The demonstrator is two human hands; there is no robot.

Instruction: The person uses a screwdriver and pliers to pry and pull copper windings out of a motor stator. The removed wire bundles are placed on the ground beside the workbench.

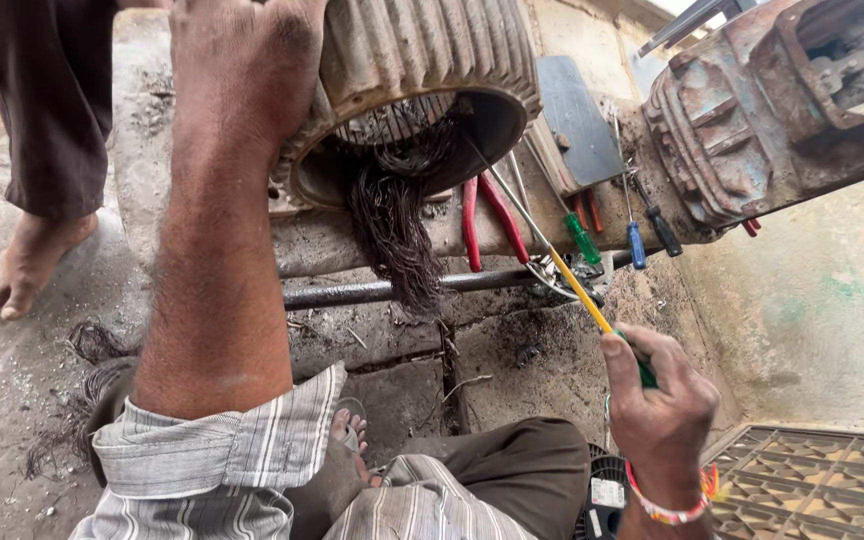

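Overhead, left hand [242, 60] clasps the ribbed motor housing [422, 60]; right hand [657, 400] grips a yellow-shafted screwdriver [577, 285].

Soft even daylight, faint shadows, sharp focus, wide-angle distortion at edges.

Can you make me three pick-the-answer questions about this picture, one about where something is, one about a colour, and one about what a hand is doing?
1. Where do the red pliers lie?
A. under the motor shell's open end
B. on the person's knee
C. inside the blue motor

2. What colour is the screwdriver shaft in the right hand?
A. pink
B. yellow
C. white

3. What is the left hand doing?
A. hanging free
B. holding pliers
C. pressing on the ribbed motor shell

Answers: 1 A, they lie on the ledge below the opening. 2 B, the shaft shows yellow. 3 C, the palm rests on the ribs.
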